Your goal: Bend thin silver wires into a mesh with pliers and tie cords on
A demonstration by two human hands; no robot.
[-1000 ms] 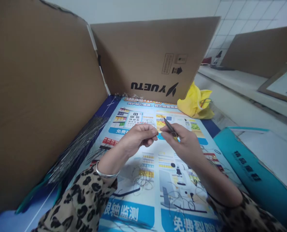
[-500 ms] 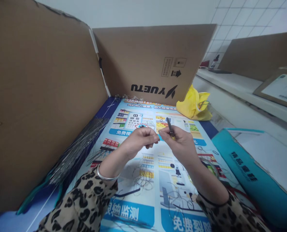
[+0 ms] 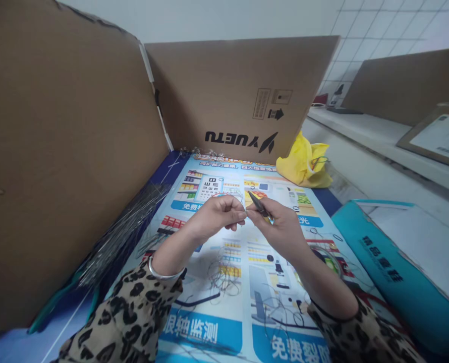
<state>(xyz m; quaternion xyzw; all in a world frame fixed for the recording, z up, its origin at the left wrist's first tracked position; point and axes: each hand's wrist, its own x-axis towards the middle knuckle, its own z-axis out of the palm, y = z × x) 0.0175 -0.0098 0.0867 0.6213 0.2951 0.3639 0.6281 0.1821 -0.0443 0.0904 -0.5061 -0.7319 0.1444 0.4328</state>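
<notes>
My left hand (image 3: 224, 213) is closed in a pinch over the middle of the printed poster (image 3: 228, 239). What sits between its fingertips is too small to make out. Close beside it, fingertips nearly meeting, my right hand (image 3: 275, 219) is wrapped round small pliers (image 3: 258, 203). Their dark pointed jaws stick out up and to the left; the grip is mostly hidden in the palm. Thin loops of wire (image 3: 224, 272) lie on the poster below my hands. A bundle of straight wires (image 3: 128, 222) rests at the left.
Cardboard panels stand at the left (image 3: 69, 151) and at the back (image 3: 224, 91). A yellow bag (image 3: 303, 164) sits at the back right. A teal box (image 3: 391, 272) is on the right, by a white ledge (image 3: 360, 131). Teal handles (image 3: 54, 307) lie at lower left.
The pliers' jaws have tilted from nearly upright to leaning left. My right hand has shifted slightly left, bringing its fingertips up to my left hand, which has hardly moved.
</notes>
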